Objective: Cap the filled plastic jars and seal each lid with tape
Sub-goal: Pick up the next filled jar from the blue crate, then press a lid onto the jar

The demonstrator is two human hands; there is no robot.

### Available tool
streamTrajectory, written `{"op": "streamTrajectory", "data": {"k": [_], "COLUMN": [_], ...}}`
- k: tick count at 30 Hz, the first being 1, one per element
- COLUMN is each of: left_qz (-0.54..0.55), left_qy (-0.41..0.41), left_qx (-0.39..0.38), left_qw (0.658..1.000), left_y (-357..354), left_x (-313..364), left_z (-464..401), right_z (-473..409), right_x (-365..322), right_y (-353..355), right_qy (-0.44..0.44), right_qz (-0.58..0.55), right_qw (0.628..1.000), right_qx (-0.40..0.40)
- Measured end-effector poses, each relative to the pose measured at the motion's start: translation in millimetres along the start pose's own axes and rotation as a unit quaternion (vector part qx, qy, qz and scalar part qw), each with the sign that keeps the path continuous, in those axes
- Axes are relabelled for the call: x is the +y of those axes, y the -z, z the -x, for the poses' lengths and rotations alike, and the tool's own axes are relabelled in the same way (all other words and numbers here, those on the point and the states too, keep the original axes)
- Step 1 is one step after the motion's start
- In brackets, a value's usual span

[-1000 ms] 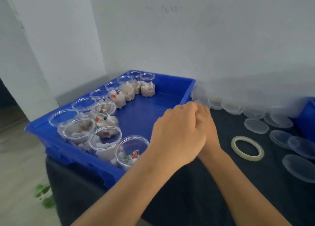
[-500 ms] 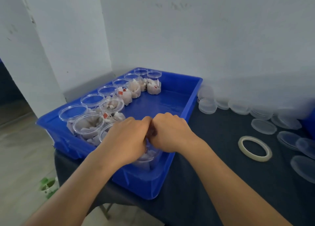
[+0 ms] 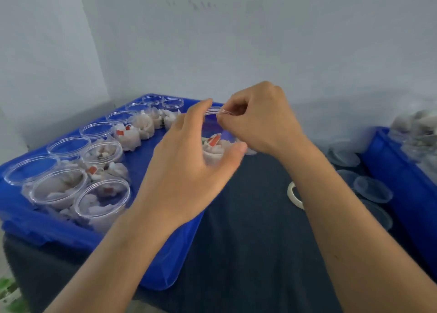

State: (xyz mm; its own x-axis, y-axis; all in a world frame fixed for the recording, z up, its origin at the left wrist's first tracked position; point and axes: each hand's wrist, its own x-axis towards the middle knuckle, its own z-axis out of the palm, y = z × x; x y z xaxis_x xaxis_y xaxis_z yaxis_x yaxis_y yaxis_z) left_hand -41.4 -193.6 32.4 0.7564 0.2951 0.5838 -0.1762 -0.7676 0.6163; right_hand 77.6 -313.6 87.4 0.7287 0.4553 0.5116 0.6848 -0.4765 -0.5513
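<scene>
The left hand (image 3: 189, 171) is curved around a clear plastic jar (image 3: 214, 145), with the thumb on the near right side and the fingers reaching over the far side, so it holds the jar lifted above the right edge of the blue tray (image 3: 160, 260). The jar has white pieces and a red piece inside, and I see no lid on its rim. The right hand (image 3: 262, 121) is just beside it on the right, with curled fingers; its fingertips (image 3: 223, 120) pinch at the upper rim of the same jar. What exactly they pinch is too small and blurred to tell.

Near the person, the table (image 3: 248, 241) has a dark cover. On it, to the right of the right forearm, a tape roll (image 3: 293, 193) lies flat, partly hidden by the arm. Several clear lids (image 3: 372, 189) lie further right, beside a second blue tray (image 3: 402, 178).

In the left tray, the other filled open jars (image 3: 101, 199) stand in two rows that go from the near left corner toward the far wall (image 3: 236, 41).
</scene>
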Motion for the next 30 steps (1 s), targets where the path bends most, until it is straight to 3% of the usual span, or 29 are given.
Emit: {"op": "streamTrajectory", "data": {"k": [5, 8, 12, 16, 19, 21, 25, 30], "left_qz": [-0.038, -0.031, 0.033, 0.082, 0.126, 0.159, 0.222, 0.233], "left_qy": [-0.031, -0.011, 0.043, 0.087, 0.093, 0.090, 0.105, 0.097], "left_qx": [-0.067, -0.119, -0.174, -0.139, -0.114, -0.108, -0.115, -0.136], "left_qw": [0.997, 0.992, 0.983, 0.983, 0.981, 0.977, 0.962, 0.958], "left_y": [-76.8, -124.1, -167.3, -194.6, -213.6, -225.1, -245.1, -253.9], "left_x": [7.5, -1.1, -15.2, -26.8, -31.1, -34.5, -44.6, -50.9], "left_z": [-0.6, 3.8, 11.0, 8.7, 6.9, 9.2, 15.8, 16.3], "right_z": [12.5, 31.6, 58.1, 80.1, 95.5, 101.3, 93.7, 66.6], "right_x": [61.9, 107.4, 155.7, 191.8, 220.7, 238.1, 266.6, 292.2], "right_y": [21.7, 14.2, 5.8, 8.2, 13.5, 14.1, 8.2, -0.3], "right_qy": [-0.078, -0.140, -0.197, -0.245, -0.286, -0.295, -0.277, -0.298], "right_qz": [0.005, 0.060, 0.015, -0.066, -0.019, 0.026, 0.101, 0.185], "right_qw": [0.997, 0.988, 0.980, 0.967, 0.952, 0.948, 0.950, 0.937], "right_qx": [-0.010, -0.023, -0.030, 0.023, 0.107, 0.120, 0.097, 0.005]}}
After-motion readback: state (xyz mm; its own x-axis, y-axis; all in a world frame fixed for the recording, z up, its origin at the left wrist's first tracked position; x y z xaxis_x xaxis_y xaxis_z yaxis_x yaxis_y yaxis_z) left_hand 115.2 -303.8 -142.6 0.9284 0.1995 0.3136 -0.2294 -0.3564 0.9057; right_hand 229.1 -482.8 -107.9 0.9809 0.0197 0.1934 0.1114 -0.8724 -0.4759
